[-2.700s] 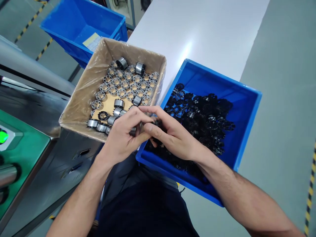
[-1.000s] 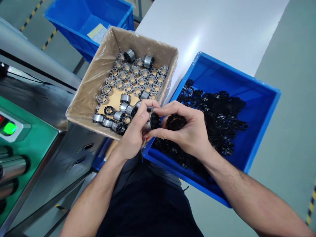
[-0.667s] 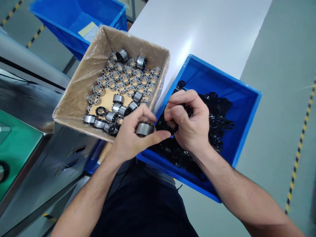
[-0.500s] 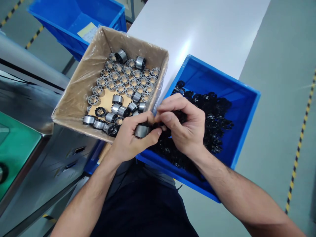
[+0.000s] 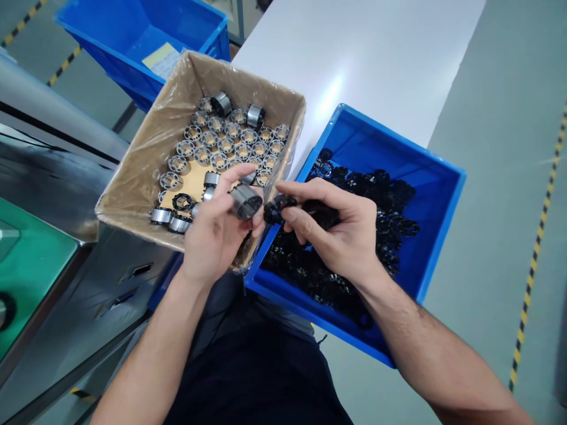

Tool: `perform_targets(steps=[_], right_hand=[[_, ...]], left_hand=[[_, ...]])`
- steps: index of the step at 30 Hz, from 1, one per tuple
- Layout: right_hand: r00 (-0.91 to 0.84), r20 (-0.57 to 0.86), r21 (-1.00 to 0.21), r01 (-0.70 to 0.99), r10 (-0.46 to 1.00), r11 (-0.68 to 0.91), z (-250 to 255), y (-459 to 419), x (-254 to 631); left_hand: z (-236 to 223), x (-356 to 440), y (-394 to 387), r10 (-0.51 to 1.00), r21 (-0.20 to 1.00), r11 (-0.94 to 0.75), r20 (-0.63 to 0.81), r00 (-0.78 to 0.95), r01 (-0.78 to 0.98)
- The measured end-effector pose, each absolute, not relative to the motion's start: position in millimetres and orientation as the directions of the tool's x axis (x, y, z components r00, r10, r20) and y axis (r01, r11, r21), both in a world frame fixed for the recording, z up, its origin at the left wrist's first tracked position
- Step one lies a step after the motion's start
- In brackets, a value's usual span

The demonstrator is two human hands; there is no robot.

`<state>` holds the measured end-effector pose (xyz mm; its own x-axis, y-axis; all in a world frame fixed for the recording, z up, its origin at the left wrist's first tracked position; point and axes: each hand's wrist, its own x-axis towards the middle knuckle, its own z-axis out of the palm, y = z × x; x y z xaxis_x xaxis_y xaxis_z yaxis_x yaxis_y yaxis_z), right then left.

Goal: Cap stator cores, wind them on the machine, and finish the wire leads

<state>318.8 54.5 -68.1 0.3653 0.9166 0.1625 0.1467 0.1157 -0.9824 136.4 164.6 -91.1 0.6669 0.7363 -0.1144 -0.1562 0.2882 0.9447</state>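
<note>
My left hand (image 5: 212, 233) grips a silver metal ring (image 5: 245, 200) between thumb and fingers, tilted with its open end toward the right. My right hand (image 5: 339, 230) pinches a small black plastic part (image 5: 273, 209) at its fingertips, a short gap from the ring, with more black pieces cupped in the palm. Both hands hover over the near corner where the cardboard box (image 5: 133, 183) meets the blue bin (image 5: 438, 236). The box holds several silver rings (image 5: 225, 141) in rows on cardboard. A heap of black plastic parts (image 5: 376, 200) fills the bin.
A second blue bin (image 5: 133, 41) with a paper slip stands at the far left. A white table (image 5: 367, 53) runs behind the containers. A grey machine surface with a green panel (image 5: 26, 265) lies at the left. Grey floor with yellow-black tape is at the right.
My left hand lifted the silver ring and tilted its open end toward the right hand. My right hand drew one black part out to its fingertips, close to the ring.
</note>
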Motion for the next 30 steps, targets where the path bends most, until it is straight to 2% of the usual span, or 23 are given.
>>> perform_targets(steps=[3,6,13,18,21,24,27,28,30], right_hand=[[0.43,0.137,-0.988,0.119,0.893,0.094,-71,54,316],[0.438,0.172,-0.979,0.179,0.883,0.101,-74,56,312],[0.358,0.371,-0.902,0.359,0.857,0.241,-83,61,310],[0.326,0.544,-0.797,0.489,0.773,0.354,-93,63,310],[0.324,0.595,-0.751,0.549,0.736,0.366,-96,62,306],[0.303,0.544,-0.774,0.541,0.782,0.329,-97,62,307],[0.339,0.324,-0.929,0.29,0.883,0.229,-101,63,316],[0.363,0.252,-0.962,0.19,0.897,0.194,-104,64,319],[0.408,0.176,-0.984,0.075,0.896,0.159,-108,66,324]], left_hand=[[-93,139,160,0.72,0.942,0.318,-0.164,0.675,-0.11],[-97,140,151,0.716,0.944,0.32,-0.183,0.674,-0.083],[-92,139,148,0.664,0.923,0.373,-0.197,0.721,-0.092],[-90,139,147,0.651,0.924,0.364,-0.165,0.741,-0.114],[-92,138,145,0.627,0.933,0.347,-0.152,0.764,-0.098],[-94,135,149,0.637,0.975,0.213,-0.086,0.766,-0.068],[-89,121,163,0.723,0.992,-0.112,0.037,0.69,0.064],[-86,114,169,0.744,0.957,-0.244,0.08,0.664,0.159],[-78,96,180,0.739,0.807,-0.45,0.097,0.667,0.382]])
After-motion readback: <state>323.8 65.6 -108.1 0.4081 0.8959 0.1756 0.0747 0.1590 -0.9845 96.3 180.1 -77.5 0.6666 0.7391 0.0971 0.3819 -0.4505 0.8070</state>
